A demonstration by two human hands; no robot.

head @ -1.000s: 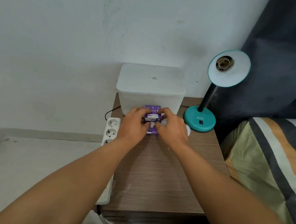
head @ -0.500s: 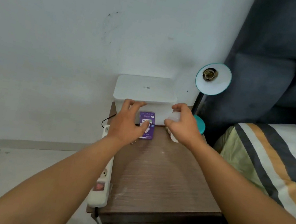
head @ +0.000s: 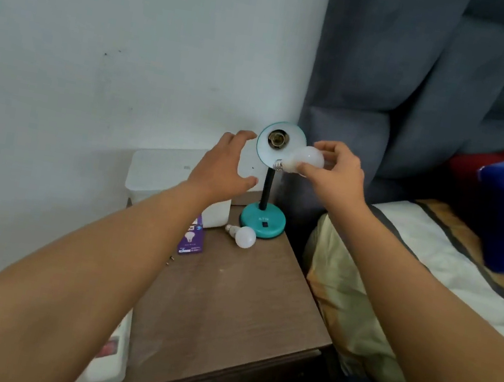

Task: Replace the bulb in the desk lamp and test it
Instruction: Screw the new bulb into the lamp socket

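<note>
We see a frosted white bulb with a metal screw base, pinched in our right hand just before the lamp shade, base aimed toward the bare socket. Our left hand hovers spread and empty beside the shade.

Matt frosted bulb with ribbed metal screw base, glossy teal lamp, wood-grain table, striped cloth bedding

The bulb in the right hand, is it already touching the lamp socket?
Apart. The head view shows the bulb with its screw base below and right of the empty socket.
</note>
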